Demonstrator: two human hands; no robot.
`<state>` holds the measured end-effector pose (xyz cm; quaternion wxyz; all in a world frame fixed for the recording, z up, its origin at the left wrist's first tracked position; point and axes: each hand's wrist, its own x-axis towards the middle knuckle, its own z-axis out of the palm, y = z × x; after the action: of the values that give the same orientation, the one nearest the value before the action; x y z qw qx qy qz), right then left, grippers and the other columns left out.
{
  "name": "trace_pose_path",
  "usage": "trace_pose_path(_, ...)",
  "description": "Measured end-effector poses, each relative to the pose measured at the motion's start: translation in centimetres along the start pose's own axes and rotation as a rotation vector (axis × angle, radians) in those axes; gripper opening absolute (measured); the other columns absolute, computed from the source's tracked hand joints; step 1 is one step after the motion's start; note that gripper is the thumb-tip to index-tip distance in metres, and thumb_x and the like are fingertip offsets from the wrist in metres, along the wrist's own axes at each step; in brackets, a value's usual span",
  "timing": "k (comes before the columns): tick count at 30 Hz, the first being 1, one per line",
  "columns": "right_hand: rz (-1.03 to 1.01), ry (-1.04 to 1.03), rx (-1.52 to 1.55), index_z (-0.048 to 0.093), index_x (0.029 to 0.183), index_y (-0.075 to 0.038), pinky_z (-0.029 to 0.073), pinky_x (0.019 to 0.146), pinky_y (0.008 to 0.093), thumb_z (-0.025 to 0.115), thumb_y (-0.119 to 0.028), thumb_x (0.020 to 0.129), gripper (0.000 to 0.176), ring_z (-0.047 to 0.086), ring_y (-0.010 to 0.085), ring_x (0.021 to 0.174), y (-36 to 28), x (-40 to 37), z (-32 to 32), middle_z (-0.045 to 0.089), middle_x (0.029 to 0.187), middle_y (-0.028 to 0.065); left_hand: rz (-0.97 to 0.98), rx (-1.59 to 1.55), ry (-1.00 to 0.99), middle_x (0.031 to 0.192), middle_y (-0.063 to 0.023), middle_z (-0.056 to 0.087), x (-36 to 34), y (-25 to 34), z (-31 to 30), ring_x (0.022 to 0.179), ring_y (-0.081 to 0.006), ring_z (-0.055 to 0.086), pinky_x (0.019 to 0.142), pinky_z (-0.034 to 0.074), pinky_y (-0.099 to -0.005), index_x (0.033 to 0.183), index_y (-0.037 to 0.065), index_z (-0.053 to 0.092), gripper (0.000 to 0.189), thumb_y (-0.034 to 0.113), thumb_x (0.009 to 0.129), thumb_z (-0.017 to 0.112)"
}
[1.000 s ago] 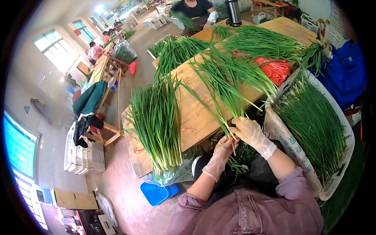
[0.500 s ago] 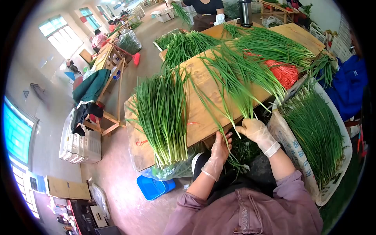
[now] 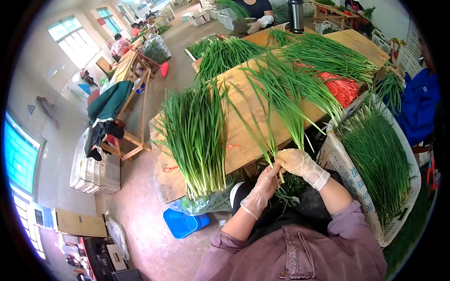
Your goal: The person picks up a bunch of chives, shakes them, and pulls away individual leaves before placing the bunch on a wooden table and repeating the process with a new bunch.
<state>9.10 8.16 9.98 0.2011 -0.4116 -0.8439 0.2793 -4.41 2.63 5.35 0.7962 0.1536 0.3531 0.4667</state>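
Both my hands wear thin clear gloves and meet just off the near edge of the wooden table [image 3: 236,105]. My right hand [image 3: 300,165] is closed on the pale stem ends of a few garlic chives [image 3: 271,143], whose leaves stretch away over the wood. Close against it, my left hand [image 3: 266,183] pinches at the same stems; its fingertips are partly hidden. Just beyond my right hand lies a loose spread of garlic chives [image 3: 291,110]. To the left rests a thick, neatly aligned pile of garlic chives [image 3: 194,136], stem ends toward me.
A white crate [image 3: 408,206] packed with chives stands at my right. Red ties [image 3: 341,88] lie at the table's right side. A blue basin [image 3: 180,225] sits on the floor. Across the table are a person [image 3: 255,8] and a thermos [image 3: 295,16].
My hands have come together; the left moved up and right to the stems, the right slightly left and down. The person opposite has lowered an arm toward the table.
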Motion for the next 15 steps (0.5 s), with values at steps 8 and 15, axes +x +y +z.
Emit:
trace_pose_path(8,0.038,0.206,-0.215,0.052,0.100,-0.004,0.047,0.065,0.0427,0.046,-0.017,0.082,0.024,0.058,0.0367,0.073,5.9,11.6,1.6,0.059,0.081,0.0207,0.235,0.146,-0.038,0.068,0.0034,0.050,-5.6,9.4,5.8,0.058,-0.0079,0.043,0.052,0.034,-0.0205,0.091,0.010,0.055,0.020,0.027,0.082,0.058)
trace_pose_path(15,-0.413,0.068,-0.121,0.054,0.111,-0.010,0.042,0.086,0.0385,0.049,-0.027,0.082,0.034,0.054,0.0278,0.100,2.1,6.4,3.9,0.058,0.105,0.0129,0.400,0.127,-0.178,0.067,0.0035,0.045,-5.2,16.2,10.6,0.056,-0.0062,0.035,0.049,0.029,-0.0193,0.098,0.006,0.052,0.021,0.023,0.085,0.055)
